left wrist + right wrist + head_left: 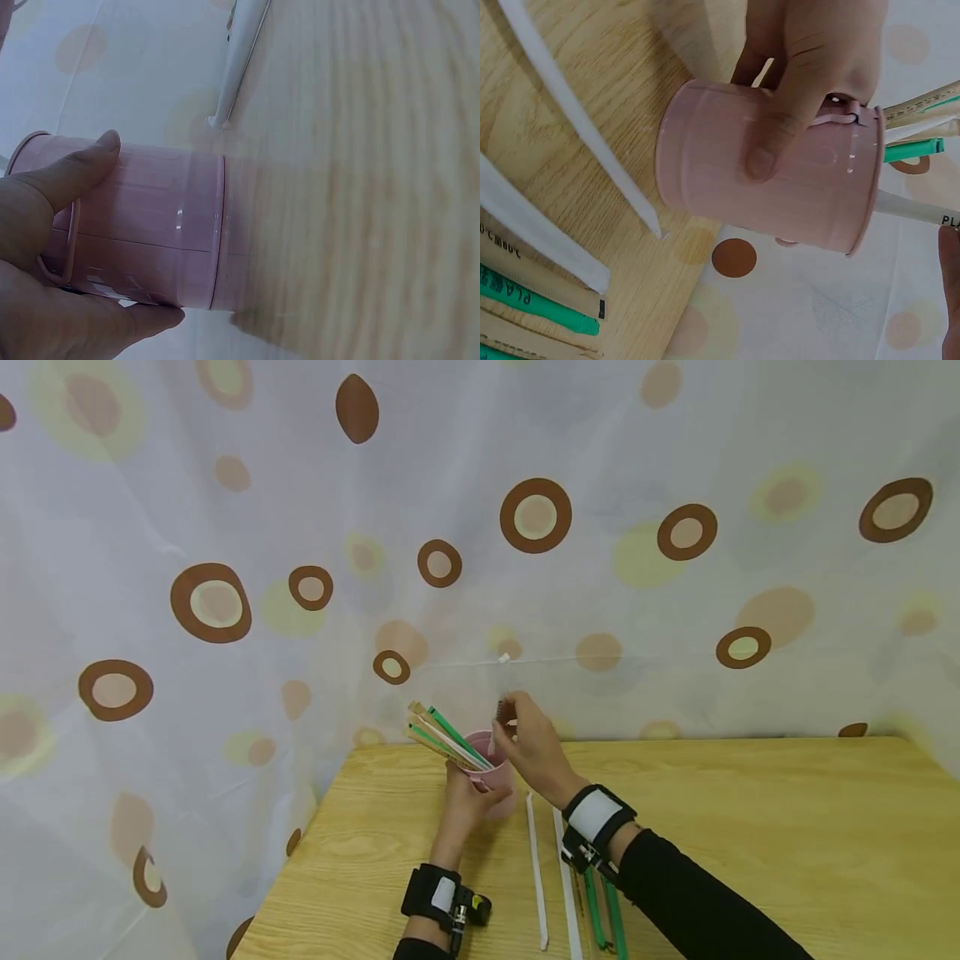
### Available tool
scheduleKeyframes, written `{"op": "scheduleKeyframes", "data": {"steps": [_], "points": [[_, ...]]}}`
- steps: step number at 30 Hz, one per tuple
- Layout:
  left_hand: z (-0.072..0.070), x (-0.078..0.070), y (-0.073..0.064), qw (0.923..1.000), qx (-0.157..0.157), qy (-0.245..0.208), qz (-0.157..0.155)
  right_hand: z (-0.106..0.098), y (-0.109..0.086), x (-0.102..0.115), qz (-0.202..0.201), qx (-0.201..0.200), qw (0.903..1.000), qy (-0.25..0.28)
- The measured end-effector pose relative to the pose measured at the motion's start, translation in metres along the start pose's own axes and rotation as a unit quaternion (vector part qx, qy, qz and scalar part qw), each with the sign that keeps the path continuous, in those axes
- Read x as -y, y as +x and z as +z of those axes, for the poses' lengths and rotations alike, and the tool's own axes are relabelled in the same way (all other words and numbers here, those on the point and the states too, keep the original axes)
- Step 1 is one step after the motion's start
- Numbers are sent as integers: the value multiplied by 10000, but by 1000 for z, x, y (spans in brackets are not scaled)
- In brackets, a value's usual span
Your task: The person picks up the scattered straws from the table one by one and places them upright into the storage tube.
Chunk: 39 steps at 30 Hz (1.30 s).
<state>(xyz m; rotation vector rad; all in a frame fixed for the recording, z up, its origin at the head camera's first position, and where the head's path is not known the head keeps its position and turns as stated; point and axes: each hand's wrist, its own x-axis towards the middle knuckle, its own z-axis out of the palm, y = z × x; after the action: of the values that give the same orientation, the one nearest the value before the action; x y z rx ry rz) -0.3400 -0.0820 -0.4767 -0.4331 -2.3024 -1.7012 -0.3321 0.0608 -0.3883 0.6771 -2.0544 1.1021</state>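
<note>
My left hand point(463, 802) grips a small pink metal bucket point(500, 793) near the table's back edge. In the right wrist view the thumb lies along the bucket's point(712, 150) side, near its handle. Several wrapped straws, brown, white and a green one point(448, 727), lean out of the bucket to the left. Above the opening, my right hand point(534, 750) pinches a white wrapped straw point(915, 208) with dark lettering. This straw's lower end goes into the bucket's mouth. Only the right fingertips point(950, 262) show in the right wrist view.
To the bucket's right, wrapped straws lie on the wooden table point(750, 827): a thin white one point(537, 877), a wider white one point(567, 885), brown ones point(544, 274) and green ones point(540, 301). A spotted curtain point(465, 618) hangs behind the table.
</note>
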Motion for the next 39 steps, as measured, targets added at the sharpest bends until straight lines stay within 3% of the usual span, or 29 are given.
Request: {"op": "scheduleKeyframes", "data": {"steps": [3, 5, 9, 11, 13, 15, 21, 25, 29, 35, 39], "points": [[0, 1, -1, 10000, -3, 47, 4, 9, 1, -5, 78, 596, 9975, -368], [-2, -5, -3, 10000, 23, 1, -37, 13, 2, -6, 54, 1034, 9930, -561], [-4, -13, -6, 9999, 63, -58, -52, 19, 4, -5, -11, 1880, 9781, -892], [-3, -12, -5, 9999, 34, 23, 105, 21, 5, -3, -102, 2198, 9704, -993], [0, -2, -2, 9997, -38, 82, 217, 22, 5, -2, -174, 2414, 9642, -1084], [-1, -3, -2, 9996, -20, 123, 269, 24, 5, -1, -213, 2581, 9594, -1115], [-10, -29, -8, 9978, 352, -218, 527, 27, 3, -4, -270, 3056, 9435, -1254], [-13, -39, -12, 9979, 429, -140, 458, 28, 3, -5, -199, 3171, 9406, -1198], [-13, -39, -13, 9984, 377, -81, 406, 26, 4, -5, -48, 3162, 9421, -1118], [-7, -21, -4, 9981, 285, -285, 459, 19, 4, -6, -134, 2694, 9569, -1072], [-1, -4, 1, 9996, 166, -110, 219, 8, 4, -8, -126, 2257, 9693, -967]]}}
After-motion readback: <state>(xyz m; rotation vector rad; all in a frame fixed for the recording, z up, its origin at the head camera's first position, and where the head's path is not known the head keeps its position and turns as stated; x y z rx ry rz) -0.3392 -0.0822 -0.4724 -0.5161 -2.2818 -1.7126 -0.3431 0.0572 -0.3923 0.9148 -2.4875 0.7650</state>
